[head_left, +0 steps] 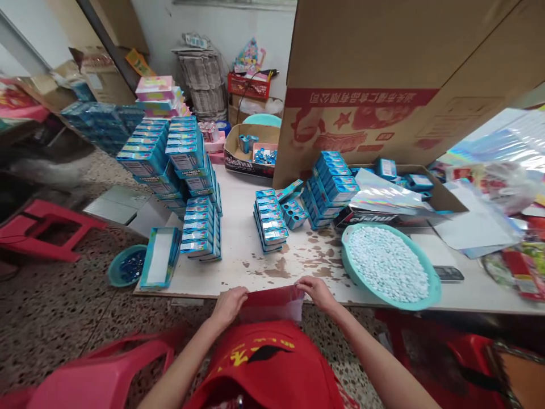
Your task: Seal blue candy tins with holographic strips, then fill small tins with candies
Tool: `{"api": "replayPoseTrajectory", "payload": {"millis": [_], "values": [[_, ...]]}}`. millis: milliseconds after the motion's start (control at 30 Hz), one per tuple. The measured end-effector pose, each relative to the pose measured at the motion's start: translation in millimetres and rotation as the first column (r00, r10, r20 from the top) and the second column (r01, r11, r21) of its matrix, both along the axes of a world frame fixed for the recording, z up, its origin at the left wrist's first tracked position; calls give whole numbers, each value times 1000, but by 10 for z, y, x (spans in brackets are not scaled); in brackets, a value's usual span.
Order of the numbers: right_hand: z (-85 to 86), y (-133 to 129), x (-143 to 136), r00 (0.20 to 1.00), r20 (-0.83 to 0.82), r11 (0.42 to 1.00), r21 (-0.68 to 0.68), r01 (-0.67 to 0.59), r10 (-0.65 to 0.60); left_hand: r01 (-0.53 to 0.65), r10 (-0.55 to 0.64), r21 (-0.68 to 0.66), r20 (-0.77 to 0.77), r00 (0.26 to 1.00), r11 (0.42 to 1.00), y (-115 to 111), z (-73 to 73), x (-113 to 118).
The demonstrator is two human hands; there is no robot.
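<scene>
A clear plastic sheet (275, 305) stretches between my two hands at the table's front edge, with the red apron showing through it. Whether it is a single film or a bag I cannot tell. My left hand (230, 305) pinches its left end. At the upper right corner, my right hand (317, 292) grips it between thumb and fingers. Just beyond the hands stands a short stack of small blue boxes (271, 220) in a row. Beside it lie several blue tubs with round openings (293, 215).
Tall stacks of blue boxes (198, 227) fill the table's left side. On the right sits a turquoise basin (434, 292) of white candies (387, 262), near a phone (449, 274). Behind rises a large cardboard carton (366, 57). A pink stool (89, 375) stands at lower left.
</scene>
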State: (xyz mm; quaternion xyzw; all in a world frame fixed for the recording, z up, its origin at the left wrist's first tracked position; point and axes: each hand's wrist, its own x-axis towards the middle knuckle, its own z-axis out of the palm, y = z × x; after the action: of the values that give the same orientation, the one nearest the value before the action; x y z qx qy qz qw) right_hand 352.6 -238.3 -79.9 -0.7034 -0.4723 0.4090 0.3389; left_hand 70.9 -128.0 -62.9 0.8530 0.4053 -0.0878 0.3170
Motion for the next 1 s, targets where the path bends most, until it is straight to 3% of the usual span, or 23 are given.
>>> {"api": "replayPoseTrajectory", "payload": {"millis": [167, 300, 400, 533, 633, 733, 800, 867, 933, 1000], "values": [[-74, 231, 103, 999, -27, 998, -52, -21, 19, -25, 19, -130, -47, 999, 991, 290, -46, 57], [-153, 349, 180, 999, -50, 997, -81, 5, -9, -9, 9, -1, -99, 995, 1000, 446, -65, 196], [-260, 389, 228, 996, -63, 993, -97, 61, -67, 64, -65, 49, 11, 998, 997, 446, -63, 526], [-429, 410, 260, 988, -79, 987, -98, 127, -135, 195, -164, -153, 198, 967, 969, 410, -135, 1174], [-510, 406, 262, 981, -72, 981, -83, 174, -180, 176, -118, -308, 197, 973, 935, 443, -256, 1547], [-502, 372, 263, 972, -55, 973, -58, 225, -228, 111, -61, -364, 148, 987, 925, 501, -362, 1706], [-453, 341, 260, 974, 41, 975, 21, 221, -222, 104, -56, -370, 140, 989, 923, 530, -396, 1730], [-396, 313, 243, 951, 257, 982, 129, 141, -171, 108, -62, -377, 134, 989, 920, 549, -401, 1732], [-358, 289, 209, 860, 504, 986, 166, -2, -83, 110, -65, -387, 129, 989, 915, 562, -395, 1738], [-354, 259, 168, 756, 654, 986, 112, -120, 18, 110, -64, -401, 126, 990, 910, 573, -394, 1753]]}}
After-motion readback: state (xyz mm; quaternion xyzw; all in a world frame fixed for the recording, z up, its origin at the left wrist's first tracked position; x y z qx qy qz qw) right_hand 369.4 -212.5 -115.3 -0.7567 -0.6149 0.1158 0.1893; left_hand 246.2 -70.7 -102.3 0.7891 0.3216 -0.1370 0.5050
